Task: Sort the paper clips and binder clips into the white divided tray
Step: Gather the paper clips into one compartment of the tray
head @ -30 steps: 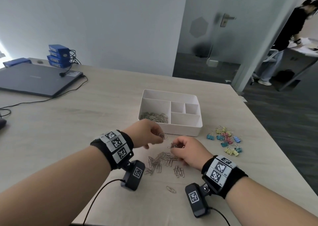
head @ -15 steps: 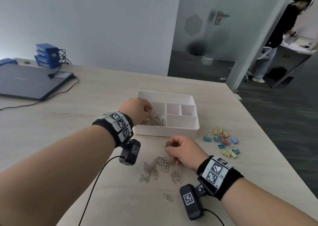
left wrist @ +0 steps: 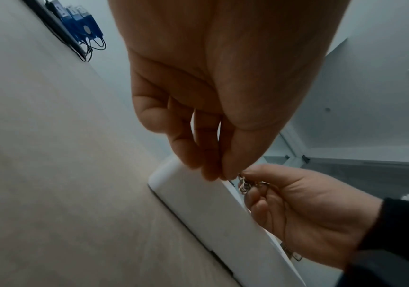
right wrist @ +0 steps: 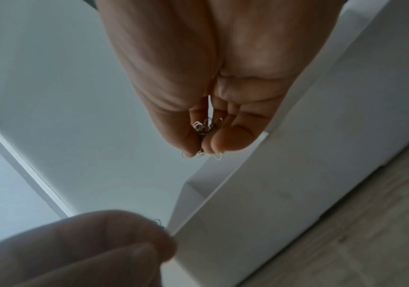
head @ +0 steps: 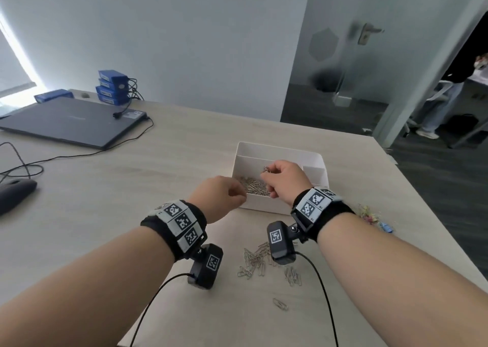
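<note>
Right hand over the tray with paper clips

The right hand [head: 286,181] pinched a clump of paper clips [right wrist: 204,126] above the tray [head: 280,152]; the left hand [head: 220,197], curled and seemingly empty, hung at its near-left edge; binder clips [head: 375,218] lay right of it.

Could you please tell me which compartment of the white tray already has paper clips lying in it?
The big left compartment of the tray: a heap of silver paper clips lies there, under the right hand.

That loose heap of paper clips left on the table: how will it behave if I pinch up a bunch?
The paper clips are thin wire, so probably light. They lie overlapped, likely snagging and lifting in clumps, like the clump in the right hand. Strays may slip out and drop.
</note>
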A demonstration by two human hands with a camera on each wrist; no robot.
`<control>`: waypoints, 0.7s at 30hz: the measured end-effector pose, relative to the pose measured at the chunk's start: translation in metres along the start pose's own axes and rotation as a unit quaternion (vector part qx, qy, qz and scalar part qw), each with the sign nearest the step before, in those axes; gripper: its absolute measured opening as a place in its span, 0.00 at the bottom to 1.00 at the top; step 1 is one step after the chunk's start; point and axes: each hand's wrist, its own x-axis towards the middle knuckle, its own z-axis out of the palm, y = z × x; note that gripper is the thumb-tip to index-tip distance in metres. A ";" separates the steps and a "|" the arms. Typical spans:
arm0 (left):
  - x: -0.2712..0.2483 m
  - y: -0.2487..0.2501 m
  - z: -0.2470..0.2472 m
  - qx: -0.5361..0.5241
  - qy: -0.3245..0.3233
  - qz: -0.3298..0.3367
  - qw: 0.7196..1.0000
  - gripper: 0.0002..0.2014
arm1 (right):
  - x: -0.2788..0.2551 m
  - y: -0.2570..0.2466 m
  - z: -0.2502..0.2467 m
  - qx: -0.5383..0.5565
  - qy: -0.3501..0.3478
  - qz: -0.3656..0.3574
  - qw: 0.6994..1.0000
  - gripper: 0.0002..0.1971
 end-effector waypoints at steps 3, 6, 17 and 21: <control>-0.011 -0.005 0.002 0.011 -0.051 -0.021 0.998 0.04 | 0.002 -0.003 0.005 -0.067 -0.010 -0.003 0.998 0.03; -0.020 -0.011 0.006 0.025 -0.090 -0.046 0.995 0.03 | -0.001 -0.001 0.000 -0.061 -0.020 0.007 0.998 0.03; -0.040 -0.007 0.011 0.086 -0.216 -0.033 0.972 0.12 | -0.076 0.022 -0.045 -0.084 -0.018 -0.011 0.996 0.04; -0.048 0.001 0.016 0.127 -0.246 -0.003 0.961 0.18 | -0.100 0.042 -0.057 -0.271 -0.145 0.015 0.952 0.13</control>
